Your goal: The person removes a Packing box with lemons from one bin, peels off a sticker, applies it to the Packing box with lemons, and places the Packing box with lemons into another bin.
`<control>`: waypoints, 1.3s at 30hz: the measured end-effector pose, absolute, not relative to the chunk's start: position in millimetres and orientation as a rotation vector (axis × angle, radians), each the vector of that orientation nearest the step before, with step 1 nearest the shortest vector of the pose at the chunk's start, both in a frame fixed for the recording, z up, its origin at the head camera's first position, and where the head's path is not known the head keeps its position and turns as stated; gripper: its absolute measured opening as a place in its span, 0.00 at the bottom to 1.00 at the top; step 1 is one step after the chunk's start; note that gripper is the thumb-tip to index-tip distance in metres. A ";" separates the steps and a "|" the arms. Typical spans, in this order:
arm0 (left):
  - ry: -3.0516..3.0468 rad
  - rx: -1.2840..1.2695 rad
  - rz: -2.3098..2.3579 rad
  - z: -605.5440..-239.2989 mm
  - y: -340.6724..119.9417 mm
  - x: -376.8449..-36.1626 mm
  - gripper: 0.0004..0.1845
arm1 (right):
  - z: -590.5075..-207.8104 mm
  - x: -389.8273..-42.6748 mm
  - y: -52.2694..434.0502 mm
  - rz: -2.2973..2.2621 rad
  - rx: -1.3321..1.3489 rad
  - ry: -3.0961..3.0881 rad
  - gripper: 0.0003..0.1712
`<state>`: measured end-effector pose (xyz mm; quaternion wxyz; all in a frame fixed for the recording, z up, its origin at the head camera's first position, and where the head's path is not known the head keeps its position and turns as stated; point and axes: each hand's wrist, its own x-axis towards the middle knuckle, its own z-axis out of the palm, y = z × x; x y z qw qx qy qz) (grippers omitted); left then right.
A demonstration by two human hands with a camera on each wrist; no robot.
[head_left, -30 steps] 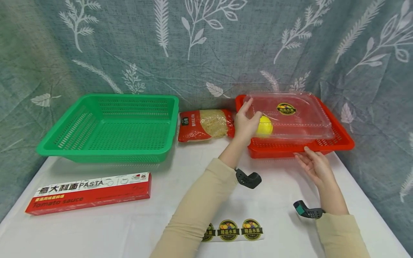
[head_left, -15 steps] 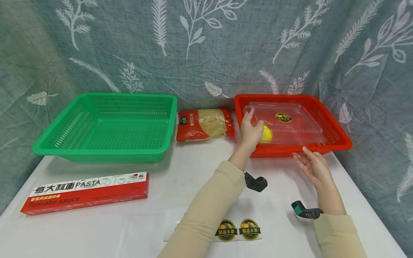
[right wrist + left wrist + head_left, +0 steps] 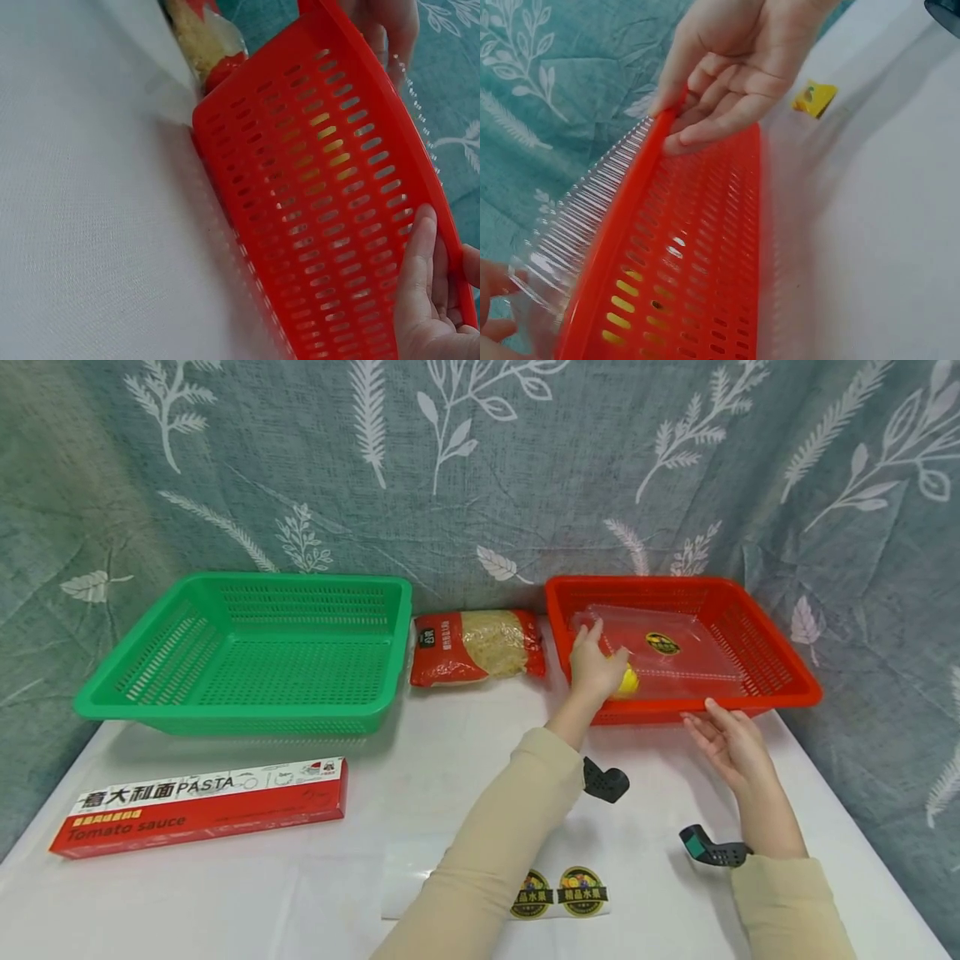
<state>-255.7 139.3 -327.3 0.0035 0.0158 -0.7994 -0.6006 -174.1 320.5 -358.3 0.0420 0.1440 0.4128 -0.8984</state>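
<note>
A clear plastic box with a round fruit label lies inside the red basket, and a round yellow thing shows through its left end. My left hand holds that end, thumb and fingers spread around it; in the left wrist view only its fingertips show, at the ridged side of the box. With the thumb over the front rim and the fingers beneath, my right hand grips the basket. The right wrist view shows the right hand at that same rim, below the slotted wall.
Left of the basket lies a red bag of pasta. Beyond it stands a green basket, with a red and white pasta box in front. A strip of round labels lies under the left sleeve. The left wrist view shows a small yellow piece.
My left hand has lowered the clear box from above the rim down into the red basket, moving slightly right and down. The right hand has kept its grip on the rim.
</note>
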 end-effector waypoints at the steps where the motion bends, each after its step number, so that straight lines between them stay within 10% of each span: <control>1: -2.541 0.052 -1.856 -327.2 140.5 -255.0 0.31 | -358.5 -173.7 320.7 -2.751 0.440 1.257 0.21; 39: -2.682 -0.307 -1.832 -328.7 119.1 -233.8 0.33 | -354.0 -137.3 294.1 -2.826 0.614 1.296 0.27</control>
